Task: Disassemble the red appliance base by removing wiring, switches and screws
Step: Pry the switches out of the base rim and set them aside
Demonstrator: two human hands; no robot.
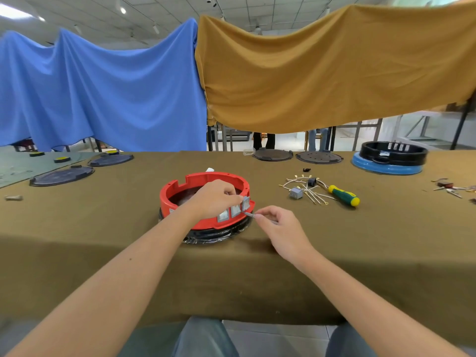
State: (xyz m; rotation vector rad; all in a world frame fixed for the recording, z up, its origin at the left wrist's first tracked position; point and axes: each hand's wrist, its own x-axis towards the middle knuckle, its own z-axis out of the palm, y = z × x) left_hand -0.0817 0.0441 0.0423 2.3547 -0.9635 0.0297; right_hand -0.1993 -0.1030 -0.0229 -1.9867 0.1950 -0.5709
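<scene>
- The red appliance base is set on a black ring near the front edge of the olive-covered worktop.
- Grey switches are seen in its front wall; the rightmost is tilted outward.
- The left hand is laid over the rim, fingers curled onto that tilted switch.
- A small grey piece is pinched by the right hand, just beside the base.
- Loose wiring and a screwdriver are left further right — bare cloth lies between.
</scene>
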